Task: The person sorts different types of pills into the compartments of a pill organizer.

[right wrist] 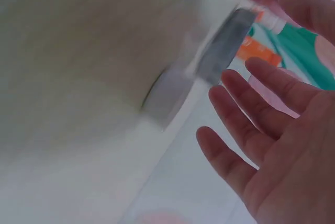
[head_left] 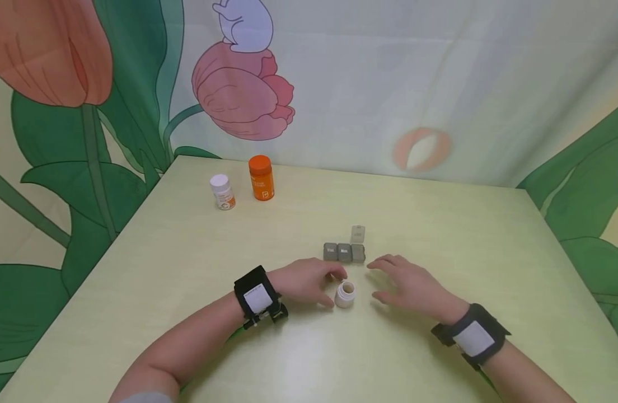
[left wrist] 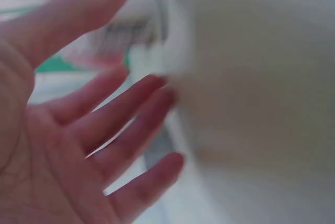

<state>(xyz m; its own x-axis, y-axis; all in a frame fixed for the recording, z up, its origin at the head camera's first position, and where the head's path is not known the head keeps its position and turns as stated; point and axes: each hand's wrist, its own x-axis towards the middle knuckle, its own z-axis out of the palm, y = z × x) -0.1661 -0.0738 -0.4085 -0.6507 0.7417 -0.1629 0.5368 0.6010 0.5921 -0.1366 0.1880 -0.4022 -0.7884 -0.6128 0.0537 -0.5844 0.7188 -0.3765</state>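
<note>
Head view: a small open white bottle point(head_left: 345, 294), cap off, was stood upright on the pale green table point(head_left: 440, 224), just in front of the grey pill organizer point(head_left: 345, 252). One far-end lid of the organizer was flipped up, so that compartment was exposed. The left hand point(head_left: 309, 281) was rested just left of the bottle, fingers curled near its neck; contact could not be told. The right hand point(head_left: 410, 285) was held just right of the bottle, fingers relaxed, gripping nothing. An orange bottle point(head_left: 261, 178) and a white-capped bottle point(head_left: 222, 191) were parked well behind the organizer, out of the way.

Left wrist view: blurred; fingers point(left wrist: 131, 114) were spread, nothing held.

Right wrist view: blurred; fingers point(right wrist: 251, 103) were extended, grey organizer point(right wrist: 220, 51) beyond.
</note>
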